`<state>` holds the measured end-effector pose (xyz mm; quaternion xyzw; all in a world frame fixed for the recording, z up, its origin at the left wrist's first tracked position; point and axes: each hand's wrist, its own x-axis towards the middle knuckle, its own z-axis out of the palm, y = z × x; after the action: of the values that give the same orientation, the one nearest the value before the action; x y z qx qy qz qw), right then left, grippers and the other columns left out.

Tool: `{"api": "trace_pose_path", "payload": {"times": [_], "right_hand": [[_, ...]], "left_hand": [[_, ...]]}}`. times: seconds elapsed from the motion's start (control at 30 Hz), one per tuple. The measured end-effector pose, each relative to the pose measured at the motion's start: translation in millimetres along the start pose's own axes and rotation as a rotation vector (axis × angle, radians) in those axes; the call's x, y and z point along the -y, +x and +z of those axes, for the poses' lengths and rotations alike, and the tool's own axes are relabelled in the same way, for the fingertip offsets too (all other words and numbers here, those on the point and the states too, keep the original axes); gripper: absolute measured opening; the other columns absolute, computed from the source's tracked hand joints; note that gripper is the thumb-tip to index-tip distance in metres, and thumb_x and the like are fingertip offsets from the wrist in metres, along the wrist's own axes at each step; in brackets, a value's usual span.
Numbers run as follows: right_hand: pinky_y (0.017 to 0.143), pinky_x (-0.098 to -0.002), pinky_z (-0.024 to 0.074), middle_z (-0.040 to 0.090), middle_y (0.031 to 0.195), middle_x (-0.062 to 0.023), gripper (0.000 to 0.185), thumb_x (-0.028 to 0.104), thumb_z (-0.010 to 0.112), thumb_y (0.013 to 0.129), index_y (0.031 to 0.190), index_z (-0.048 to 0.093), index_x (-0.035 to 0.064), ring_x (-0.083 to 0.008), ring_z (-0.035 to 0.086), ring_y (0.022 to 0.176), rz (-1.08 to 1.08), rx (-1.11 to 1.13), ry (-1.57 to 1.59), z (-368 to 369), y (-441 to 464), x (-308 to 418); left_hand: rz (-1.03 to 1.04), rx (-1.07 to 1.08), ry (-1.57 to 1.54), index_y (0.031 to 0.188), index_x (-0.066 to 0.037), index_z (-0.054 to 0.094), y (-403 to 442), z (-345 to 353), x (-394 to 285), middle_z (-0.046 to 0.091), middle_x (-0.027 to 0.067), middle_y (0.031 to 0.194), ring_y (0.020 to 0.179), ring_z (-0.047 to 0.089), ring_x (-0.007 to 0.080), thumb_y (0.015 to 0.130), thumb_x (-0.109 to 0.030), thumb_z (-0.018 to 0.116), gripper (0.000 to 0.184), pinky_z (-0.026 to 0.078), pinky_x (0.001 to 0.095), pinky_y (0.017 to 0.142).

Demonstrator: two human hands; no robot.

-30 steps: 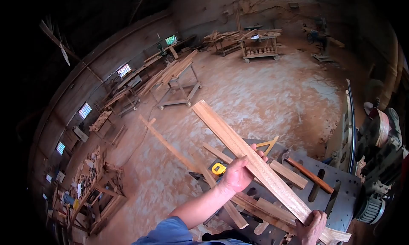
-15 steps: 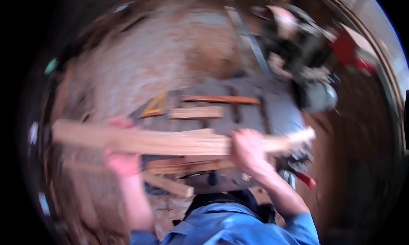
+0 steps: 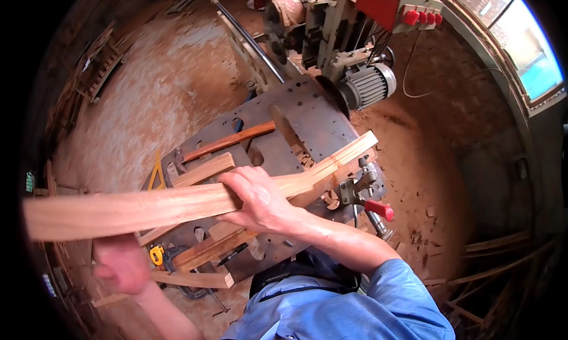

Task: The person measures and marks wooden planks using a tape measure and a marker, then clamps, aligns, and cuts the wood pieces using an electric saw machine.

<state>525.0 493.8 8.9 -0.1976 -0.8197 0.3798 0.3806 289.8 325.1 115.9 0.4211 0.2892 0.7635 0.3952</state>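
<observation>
A long pale wooden board point(image 3: 171, 207) stretches from the left edge toward the machine's metal table point(image 3: 222, 130). My right hand point(image 3: 254, 198) grips the board near its middle, fingers wrapped over it. Below the board's left part is my left hand point(image 3: 122, 263), blurred by motion, its fingers too smeared to read. Another pale strip point(image 3: 340, 156) reaches to the table's right edge. A reddish wooden bar point(image 3: 229, 141) and a short block point(image 3: 204, 170) lie on the metal table, with more wood pieces beneath the board.
A motor point(image 3: 370, 85) and a red switch box point(image 3: 399, 5) stand beyond the table. A red-handled clamp point(image 3: 378, 210) is at its right edge. A yellow tape measure point(image 3: 157, 255) and a yellow set square point(image 3: 157, 171) are at the left.
The view has swung right, toward the machine. The board has gone from diagonal to nearly level and now extends left. My left hand has dropped below the board.
</observation>
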Motion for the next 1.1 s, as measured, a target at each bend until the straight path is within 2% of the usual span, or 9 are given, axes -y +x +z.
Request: {"api": "trace_pose_path", "payload": {"times": [0.03,0.07,0.13,0.2,0.23,0.3,0.43,0.57,1.1], "right_hand": [[0.093,-0.0455,0.0476,0.063,0.109,-0.017,0.066,0.026,0.088,0.069,0.122,0.057,0.0023,-0.0356,0.06,0.106,0.023,-0.025,0.071,1.5,2.0,4.3],[0.093,-0.0462,0.0483,0.062,0.11,-0.0185,0.067,0.027,0.089,0.071,0.123,0.057,0.0017,-0.0373,0.06,0.108,0.046,-0.049,0.139,0.4,4.2,9.0],[0.098,-0.0408,0.048,0.06,0.118,-0.017,0.072,0.03,0.087,0.078,0.132,0.051,0.0004,-0.0318,0.058,0.115,0.164,0.045,0.462,-1.9,6.9,16.9],[0.103,-0.0359,0.0438,0.056,0.122,-0.0137,0.073,0.033,0.083,0.084,0.138,0.046,0.0003,-0.0244,0.055,0.117,0.168,0.065,0.708,4.8,4.9,20.5],[0.105,-0.0371,0.0423,0.055,0.124,-0.0139,0.071,0.035,0.081,0.087,0.139,0.046,0.0011,-0.0259,0.054,0.118,0.027,0.015,0.638,6.8,4.9,18.8],[0.106,-0.0416,0.0431,0.058,0.125,-0.0161,0.063,0.035,0.078,0.089,0.137,0.051,0.0021,-0.0316,0.056,0.119,0.041,-0.058,0.586,1.1,1.8,19.5],[0.109,-0.0502,0.0415,0.055,0.134,-0.0243,0.054,0.031,0.076,0.087,0.129,0.059,0.0022,-0.044,0.05,0.127,0.081,0.119,0.13,-15.4,-33.8,-23.6],[0.098,-0.0443,0.0475,0.061,0.114,-0.0153,0.038,0.031,0.077,0.083,0.108,0.067,0.0037,-0.0338,0.056,0.111,0.225,0.104,-0.48,-11.5,-111.7,-87.2],[0.095,-0.0419,0.0443,0.057,0.103,-0.0108,0.034,0.04,0.075,0.082,0.09,0.067,0.0083,-0.0297,0.054,0.106,0.268,0.114,-0.56,-5.1,-143.3,-103.0]], "left_hand": [[0.042,-0.01,0.341,0.155,-0.001,0.028,-16.8,-24.2,25.7,0.043,0.0128,0.155,0.143,0.04,0.0297,0.085,-0.04,0.077,0.094,0.024,0.0462,0.124],[-0.205,-0.197,0.512,0.157,-0.004,0.026,-34.2,-38.9,46.1,0.043,0.0098,0.155,0.144,0.038,0.0292,0.077,-0.047,0.084,0.107,0.023,0.0472,0.123],[-0.267,0.094,0.705,0.156,-0.005,0.025,-29.6,13.9,94.7,0.046,0.0106,0.15,0.142,0.04,0.0248,0.076,-0.049,0.088,0.111,0.03,0.0424,0.119],[-0.478,0.075,0.851,0.139,-0.003,0.048,-23.8,35.2,120.8,0.061,0.0106,0.129,0.119,0.059,0.0246,0.075,-0.033,0.091,0.082,0.047,0.0393,0.1],[-0.386,0.105,0.944,0.128,-0.002,0.055,-23.4,28.8,136.1,0.065,0.0116,0.119,0.11,0.063,0.0217,0.078,-0.025,0.087,0.064,0.05,0.0371,0.094],[-0.37,-0.122,0.82,0.12,-0.003,0.059,-22.4,41.0,141.0,0.068,0.0133,0.112,0.106,0.066,0.0227,0.074,-0.021,0.089,0.058,0.052,0.0361,0.09],[-0.205,0.1,1.29,0.115,-0.006,0.062,-16.3,33.4,131.6,0.07,0.014,0.104,0.097,0.07,0.0311,0.062,-0.016,0.093,0.062,0.056,0.0401,0.083],[-0.153,0.319,1.549,0.116,-0.007,0.062,-11.4,18.0,139.2,0.071,0.0143,0.105,0.097,0.069,0.0365,0.056,-0.017,0.094,0.068,0.056,0.0441,0.083],[-0.589,0.477,1.763,0.128,-0.008,0.06,-20.3,-13.7,204.4,0.068,0.0132,0.12,0.116,0.063,0.0329,0.071,-0.038,0.087,0.07,0.049,0.0478,0.094]]}}
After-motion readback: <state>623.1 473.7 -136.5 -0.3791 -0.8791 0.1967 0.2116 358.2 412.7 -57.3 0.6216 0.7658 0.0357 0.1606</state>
